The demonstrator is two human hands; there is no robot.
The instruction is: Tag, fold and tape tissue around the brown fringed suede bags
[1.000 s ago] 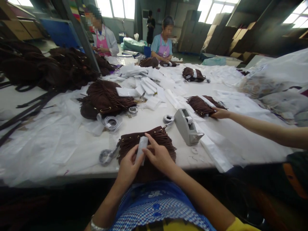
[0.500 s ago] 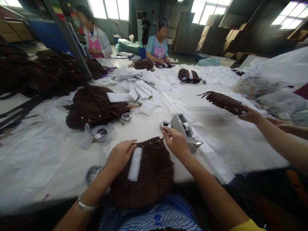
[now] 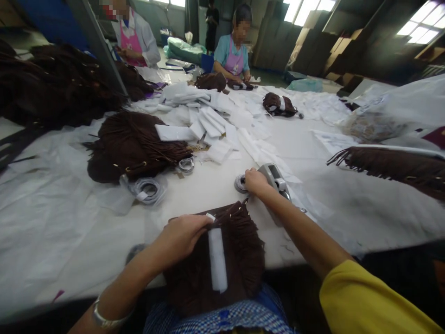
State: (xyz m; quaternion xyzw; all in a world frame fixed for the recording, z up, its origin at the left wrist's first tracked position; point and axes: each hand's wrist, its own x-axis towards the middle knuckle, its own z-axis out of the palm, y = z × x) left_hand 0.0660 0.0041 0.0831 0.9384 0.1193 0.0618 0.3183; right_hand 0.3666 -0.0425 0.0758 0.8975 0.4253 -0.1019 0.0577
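Note:
A dark brown fringed bag (image 3: 239, 260) with small gold eyelets lies at the table's front edge against my apron. A white strip (image 3: 217, 262) lies on its front. My left hand (image 3: 184, 234) grips the bag's upper edge, thumb under and fingers together; a small white piece shows at the fingertips. Farther forward, my right hand (image 3: 257, 182) is closed at the right side of a small plastic-wrapped grey coil (image 3: 239, 184); its fingertips are hidden. Directly right of that hand stands a grey tape dispenser (image 3: 276, 176), partly covered by my forearm.
Another fringed bag (image 3: 128, 144) lies left, near wrapped coils (image 3: 149, 191). White folded pads (image 3: 208, 120) are heaped mid-table. A brown fringed piece (image 3: 399, 169) extends in from the right. Two people in pink and purple aprons are across the table. A metal post (image 3: 100, 46) rises at left.
My right hand has closed and moved slightly forward beside the coil. My left hand has slid right along the bag. The co-worker's hands at right have left view; the long white strip near the dispenser is gone.

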